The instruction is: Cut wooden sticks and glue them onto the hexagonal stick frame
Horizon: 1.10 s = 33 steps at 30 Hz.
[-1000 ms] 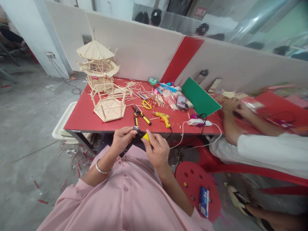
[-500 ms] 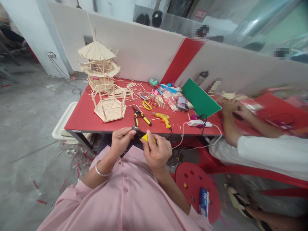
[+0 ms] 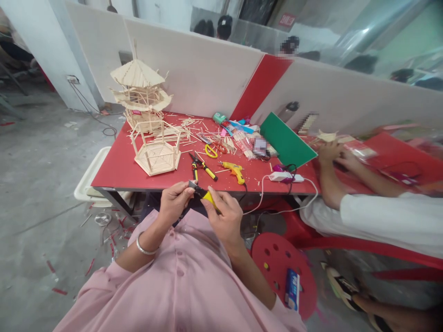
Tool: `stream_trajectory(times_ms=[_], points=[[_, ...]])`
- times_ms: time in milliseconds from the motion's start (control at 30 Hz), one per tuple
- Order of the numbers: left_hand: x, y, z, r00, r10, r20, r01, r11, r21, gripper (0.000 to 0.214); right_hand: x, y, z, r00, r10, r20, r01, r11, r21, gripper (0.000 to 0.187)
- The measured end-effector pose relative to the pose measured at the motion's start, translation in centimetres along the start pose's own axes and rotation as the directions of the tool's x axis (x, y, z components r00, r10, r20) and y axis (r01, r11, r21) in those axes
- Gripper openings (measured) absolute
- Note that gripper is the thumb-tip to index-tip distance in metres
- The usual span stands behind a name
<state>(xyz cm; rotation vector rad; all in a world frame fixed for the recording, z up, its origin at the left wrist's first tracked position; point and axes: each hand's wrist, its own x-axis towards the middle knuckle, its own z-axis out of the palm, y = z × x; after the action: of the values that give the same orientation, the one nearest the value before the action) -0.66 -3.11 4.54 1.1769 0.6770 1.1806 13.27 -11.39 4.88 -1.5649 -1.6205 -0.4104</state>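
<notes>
In the head view, the only one, the change over the last half second was slight: the right hand had edged a little toward the left hand, and the yellow-and-black tool, which looked like a cutter, had come with it. The left hand kept almost the same place. That read as a small stroke or shift of grip within the same close handwork, rather than a new step. On the table, the hexagonal stick frame, the tiered stick model and the pliers lay as they had, give or take a slight sway of the camera.

The tool was held between the two hands, in front of the pink shirt and just off the table's near edge. Its long axis ran aslant: the flat grey end pointed up and left to the left fingertips, while the yellow handle ran down and right into the right hand. The right hand was wrapped round that handle, thumb and fingers closed. The left thumb and fingers were pinched together at the grey end; whether they gripped the tip itself or some small piece against it could not be told. The hands were apart, bridged by the tool's black middle. Beyond them lay the pliers and the yellow glue gun.
</notes>
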Motion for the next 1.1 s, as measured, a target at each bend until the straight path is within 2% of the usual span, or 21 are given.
stream_trajectory(times_ms=[267, 533, 700, 900, 1100], points=[[-0.1, 0.5, -0.6, 0.998, 0.055, 0.040, -0.062, 0.978, 0.198, 0.029, -0.2, -0.2, 0.1, 1.000, 0.023, 0.014, -0.023, 0.999, -0.027, 0.030], [-0.1, 0.5, -0.5, 0.991, 0.133, 0.017, -0.134, 0.964, 0.231, 0.016, -0.1, -0.3, 0.2, 1.000, -0.011, -0.010, 0.010, 1.000, -0.004, 0.030], [-0.5, 0.7, -0.5, 0.978, 0.208, -0.014, -0.199, 0.950, 0.241, 0.035, -0.1, -0.6, 0.0, 0.997, -0.067, -0.044, 0.064, 0.995, -0.075, 0.036], [-0.7, 1.0, -0.3, 0.973, 0.229, -0.024, -0.215, 0.941, 0.263, 0.040, 0.0, -1.3, -0.4, 0.982, -0.157, -0.101, 0.130, 0.964, -0.233, 0.053], [-0.5, 1.1, -0.1, 0.967, 0.255, -0.028, -0.235, 0.922, 0.309, 0.046, 0.2, -1.5, -0.6, 0.974, -0.184, -0.131, 0.137, 0.943, -0.304, 0.056]])
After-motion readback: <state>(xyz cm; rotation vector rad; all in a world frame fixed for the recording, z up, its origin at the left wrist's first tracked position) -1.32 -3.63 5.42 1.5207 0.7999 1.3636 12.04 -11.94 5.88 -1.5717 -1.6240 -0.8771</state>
